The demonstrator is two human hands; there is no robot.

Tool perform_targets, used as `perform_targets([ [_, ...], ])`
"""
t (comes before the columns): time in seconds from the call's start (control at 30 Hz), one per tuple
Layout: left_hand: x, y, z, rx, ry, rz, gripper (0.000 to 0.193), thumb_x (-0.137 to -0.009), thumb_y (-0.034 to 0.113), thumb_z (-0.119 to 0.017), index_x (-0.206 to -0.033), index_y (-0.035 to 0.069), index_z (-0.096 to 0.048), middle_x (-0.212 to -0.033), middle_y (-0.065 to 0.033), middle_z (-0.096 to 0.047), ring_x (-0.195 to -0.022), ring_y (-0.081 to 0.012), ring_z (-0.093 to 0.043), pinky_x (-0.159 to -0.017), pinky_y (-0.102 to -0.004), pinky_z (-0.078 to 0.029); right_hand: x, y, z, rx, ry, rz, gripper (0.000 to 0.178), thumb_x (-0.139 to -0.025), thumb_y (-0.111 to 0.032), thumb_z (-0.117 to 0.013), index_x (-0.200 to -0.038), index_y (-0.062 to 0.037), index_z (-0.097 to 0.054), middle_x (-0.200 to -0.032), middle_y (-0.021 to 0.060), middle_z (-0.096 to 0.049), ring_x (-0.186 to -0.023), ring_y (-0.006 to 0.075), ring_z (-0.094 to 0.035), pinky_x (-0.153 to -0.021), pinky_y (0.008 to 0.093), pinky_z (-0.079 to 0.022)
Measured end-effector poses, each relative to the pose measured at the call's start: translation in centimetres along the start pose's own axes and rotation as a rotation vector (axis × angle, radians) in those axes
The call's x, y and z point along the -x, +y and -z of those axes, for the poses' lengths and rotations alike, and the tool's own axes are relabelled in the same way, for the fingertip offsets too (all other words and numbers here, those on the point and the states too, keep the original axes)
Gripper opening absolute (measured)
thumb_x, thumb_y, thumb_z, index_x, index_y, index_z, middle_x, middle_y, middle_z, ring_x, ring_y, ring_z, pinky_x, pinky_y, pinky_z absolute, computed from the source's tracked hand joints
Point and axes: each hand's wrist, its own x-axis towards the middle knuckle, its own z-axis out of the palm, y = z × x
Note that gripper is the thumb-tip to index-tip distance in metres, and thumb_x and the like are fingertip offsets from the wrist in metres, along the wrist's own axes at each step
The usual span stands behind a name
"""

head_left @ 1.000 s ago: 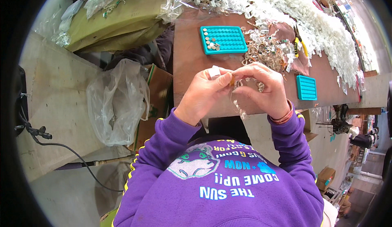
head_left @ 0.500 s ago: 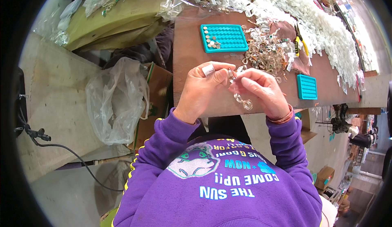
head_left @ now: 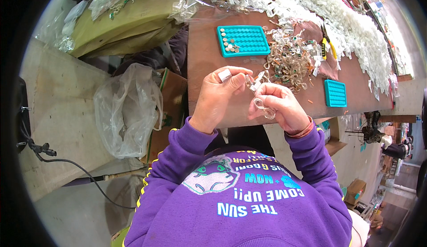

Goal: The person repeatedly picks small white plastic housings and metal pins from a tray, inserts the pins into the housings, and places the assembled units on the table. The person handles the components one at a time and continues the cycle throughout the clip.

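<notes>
Between my two hands, over the table's near edge, is a clear, loopy cord (head_left: 265, 109) with small shiny parts on it; its exact kind I cannot make out. My left hand (head_left: 216, 96) pinches one end of it between thumb and forefinger. A white band (head_left: 225, 75) sits around a finger of that hand. The fingers of my right hand (head_left: 283, 108) close on the cord's other part, and its loops hang beside them. Just beyond lies a tangled heap (head_left: 289, 62) of similar clear cords with small coloured bits and white tags.
A teal tray (head_left: 253, 36) with several small round pieces lies left of the heap, a smaller teal tray (head_left: 335, 93) to its right. Yellow-handled pliers (head_left: 328, 47) rest on a pink cloth (head_left: 307, 30). White tagged pieces (head_left: 347, 33) cover the far side. A plastic bag (head_left: 126, 113) hangs at left.
My right hand has shifted slightly left and down, its fingers curling more closely around the cord. My left hand has barely moved and still pinches its end.
</notes>
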Motion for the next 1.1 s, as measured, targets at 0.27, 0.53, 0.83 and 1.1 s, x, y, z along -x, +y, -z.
perform_targets([
  [0.27,-0.1,-0.1,-0.2,-0.117,0.073,-0.076,0.023,-0.092,0.016,-0.066,-0.107,-0.002,-0.066,-0.091,-0.0069,-0.067,-0.076,-0.0070,-0.052,-0.069,-0.0202,-0.043,0.1,-0.7,0.6,-0.086,0.002,0.013,0.022,-0.094,-0.018,-0.062,-0.107,-0.0005,-0.060,-0.094,0.0056,-0.064,-0.088,0.0127,-0.066,-0.076,0.0249,-0.054],
  [0.53,-0.3,-0.4,-0.1,-0.122,0.056,-0.049,0.024,-0.091,0.016,-0.067,-0.107,-0.002,-0.066,-0.090,-0.0067,-0.067,-0.073,-0.0072,-0.050,-0.067,-0.0202,-0.042,0.0,-0.4,0.8,0.279,-0.052,-0.034,0.018,-0.083,-0.002,-0.069,-0.100,-0.0013,-0.062,-0.075,0.0004,-0.064,-0.065,0.0069,-0.063,-0.058,0.0203,-0.050],
  [0.83,-0.3,-0.5,-0.2,-0.126,0.144,-0.079,0.018,-0.091,0.014,-0.068,-0.103,0.000,-0.065,-0.093,-0.0076,-0.068,-0.074,-0.0075,-0.053,-0.069,-0.0224,-0.044,-0.1,-1.9,0.1,1.006,0.319,0.685,0.029,-0.078,-0.008,-0.077,-0.103,-0.0026,-0.065,-0.092,0.0085,-0.070,-0.079,0.0152,-0.067,-0.068,0.0294,-0.053],
  [1.1,0.4,-2.1,-1.4,-0.077,0.226,-0.105,0.015,-0.089,0.010,-0.069,-0.098,0.002,-0.061,-0.094,-0.0020,-0.065,-0.088,-0.0086,-0.059,-0.077,-0.0218,-0.047,-1.9,0.8,-1.7,1.169,0.469,0.931,0.026,-0.074,0.003,-0.074,-0.098,-0.0034,-0.066,-0.086,0.0142,-0.065,-0.077,0.0256,-0.066,-0.070,0.0314,-0.053],
])
